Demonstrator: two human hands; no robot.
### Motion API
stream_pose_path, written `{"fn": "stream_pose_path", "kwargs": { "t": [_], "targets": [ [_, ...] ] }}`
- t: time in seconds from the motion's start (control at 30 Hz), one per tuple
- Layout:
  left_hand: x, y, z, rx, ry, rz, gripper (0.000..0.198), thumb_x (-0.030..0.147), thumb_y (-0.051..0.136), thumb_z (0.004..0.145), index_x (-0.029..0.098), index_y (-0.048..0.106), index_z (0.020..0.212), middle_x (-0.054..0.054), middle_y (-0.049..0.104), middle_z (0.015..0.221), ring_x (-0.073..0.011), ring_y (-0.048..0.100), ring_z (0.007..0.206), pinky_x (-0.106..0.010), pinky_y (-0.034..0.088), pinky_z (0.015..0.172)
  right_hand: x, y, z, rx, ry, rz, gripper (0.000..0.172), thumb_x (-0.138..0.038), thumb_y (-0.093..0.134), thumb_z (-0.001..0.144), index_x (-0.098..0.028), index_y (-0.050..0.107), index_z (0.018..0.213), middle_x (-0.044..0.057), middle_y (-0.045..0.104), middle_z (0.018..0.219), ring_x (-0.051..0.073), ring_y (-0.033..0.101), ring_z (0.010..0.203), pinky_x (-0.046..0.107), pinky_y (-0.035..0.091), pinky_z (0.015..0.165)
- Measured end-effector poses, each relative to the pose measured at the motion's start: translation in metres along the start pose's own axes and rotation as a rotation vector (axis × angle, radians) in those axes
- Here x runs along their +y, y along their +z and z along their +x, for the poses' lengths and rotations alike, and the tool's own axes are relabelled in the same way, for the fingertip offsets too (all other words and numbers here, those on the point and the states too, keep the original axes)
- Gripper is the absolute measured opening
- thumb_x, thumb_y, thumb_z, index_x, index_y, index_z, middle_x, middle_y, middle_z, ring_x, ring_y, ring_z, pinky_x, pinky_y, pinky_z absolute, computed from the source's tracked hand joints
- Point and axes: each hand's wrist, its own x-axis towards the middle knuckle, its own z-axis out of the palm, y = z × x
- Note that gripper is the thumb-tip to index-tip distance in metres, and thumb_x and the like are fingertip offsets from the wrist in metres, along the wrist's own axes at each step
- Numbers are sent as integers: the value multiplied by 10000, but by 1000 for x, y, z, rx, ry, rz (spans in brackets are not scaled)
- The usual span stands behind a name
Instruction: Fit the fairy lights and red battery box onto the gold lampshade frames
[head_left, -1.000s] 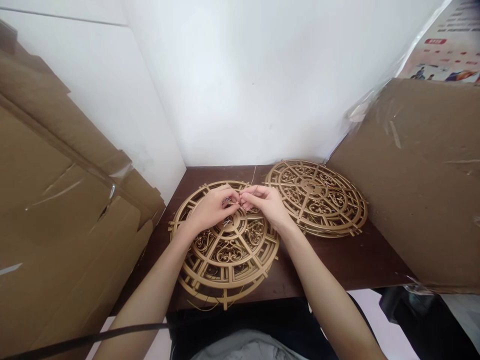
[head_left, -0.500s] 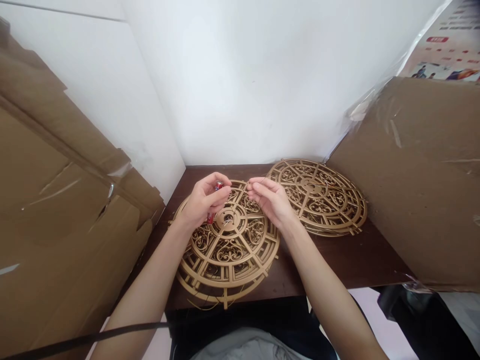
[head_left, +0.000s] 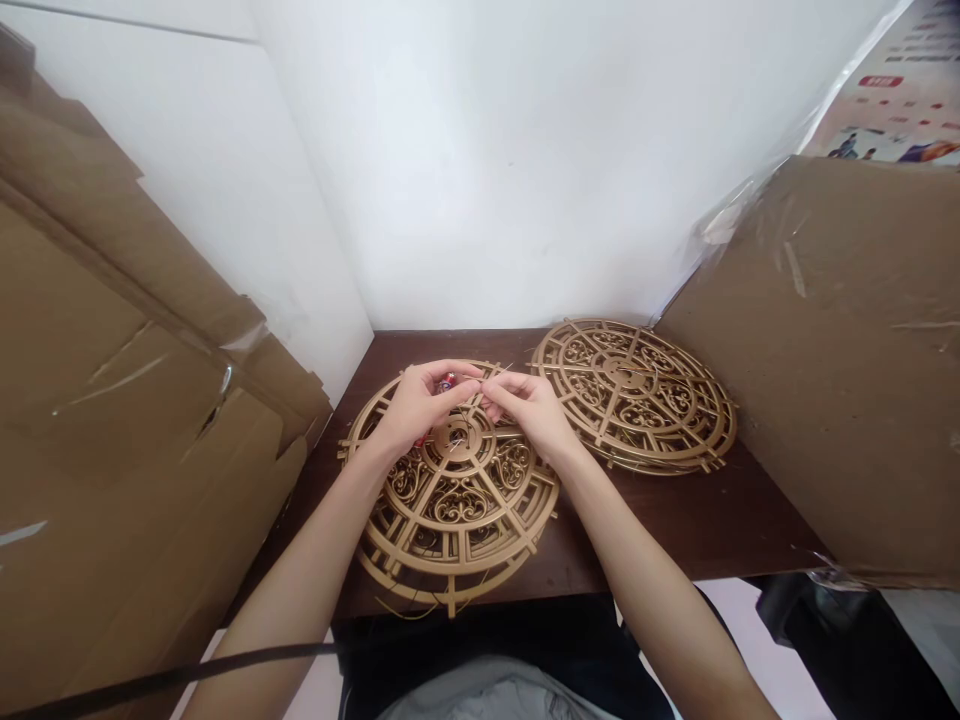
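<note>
My left hand (head_left: 424, 405) is closed above a gold openwork disc (head_left: 461, 510), with a slim red object (head_left: 448, 382) in its palm. Most of that object is hidden, so its kind is unclear. My right hand (head_left: 529, 408) pinches a thin wire-like strand (head_left: 510, 368). The two thumbs and forefingers meet over the far part of the disc, pressed together around the strand. The disc has scrollwork panels and a round hub, and lies on another like it.
A second stack of gold discs (head_left: 637, 400) lies to the right on the dark brown tabletop (head_left: 577, 560). Cardboard panels stand at the left (head_left: 112, 400) and right (head_left: 847, 370), and a white wall (head_left: 510, 200) rises behind. A black strap (head_left: 187, 675) crosses the lower left.
My hands have come together, the left moving right and the right slightly left, so their fingertips now meet. The red object is more covered. The discs stay put.
</note>
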Motion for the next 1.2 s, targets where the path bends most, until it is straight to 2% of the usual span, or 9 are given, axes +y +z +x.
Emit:
{"fn": "stream_pose_path", "kwargs": {
  "t": [0.2, 0.4, 0.6, 0.87, 1.0, 1.1, 1.2],
  "targets": [
    [0, 3, 0, -20, 38, 50, 242, 398, 671, 752, 166, 685, 820, 36, 471, 533, -34, 278, 403, -184, 209, 369, -5, -4, 1, 18, 63, 234, 214, -303, 810, 622, -172, 708, 757, -6, 651, 686, 82, 582, 596, 197, 493, 578],
    [1, 5, -2, -26, 66, 139, 217, 382, 657, 765, 169, 695, 790, 31, 482, 513, -50, 323, 429, -187, 274, 408, -11, -6, 2, 28, 34, 388, 185, -244, 815, 605, -193, 702, 742, -20, 650, 713, 77, 589, 615, 194, 529, 625],
    [1, 4, -2, -29, 88, 197, 189, 344, 660, 764, 181, 713, 840, 23, 517, 518, -78, 410, 473, -210, 342, 471, -12, -7, 3, 47, 6, 407, 181, -260, 806, 615, -214, 697, 751, -22, 659, 735, 85, 602, 643, 198, 548, 646],
    [2, 5, -2, -53, 70, 210, 197, 326, 651, 769, 171, 721, 870, 22, 519, 494, -82, 420, 451, -215, 338, 457, -7, -11, 6, 104, -42, 349, 185, -300, 775, 657, -237, 677, 801, -28, 647, 727, 88, 584, 627, 216, 539, 639],
    [0, 4, -1, -21, 36, 140, 196, 346, 667, 762, 180, 716, 855, 36, 478, 496, -51, 340, 411, -199, 278, 410, -7, -12, 6, 125, -53, 359, 191, -280, 781, 647, -232, 689, 807, -25, 638, 709, 83, 548, 583, 213, 517, 582],
    [-2, 2, 0, -38, -23, -26, 215, 361, 683, 753, 173, 693, 857, 39, 468, 540, -25, 263, 398, -185, 206, 373, -8, -11, 6, 151, -50, 380, 194, -270, 784, 634, -229, 693, 799, -27, 630, 700, 68, 507, 536, 202, 492, 533],
    [-2, -2, 1, -34, -49, -225, 207, 330, 697, 750, 168, 679, 878, 25, 501, 625, -9, 251, 416, -166, 172, 361, -8, -11, 6, 180, -43, 364, 184, -254, 767, 648, -230, 691, 814, -30, 629, 705, 67, 499, 531, 206, 488, 537]
  ]
}}
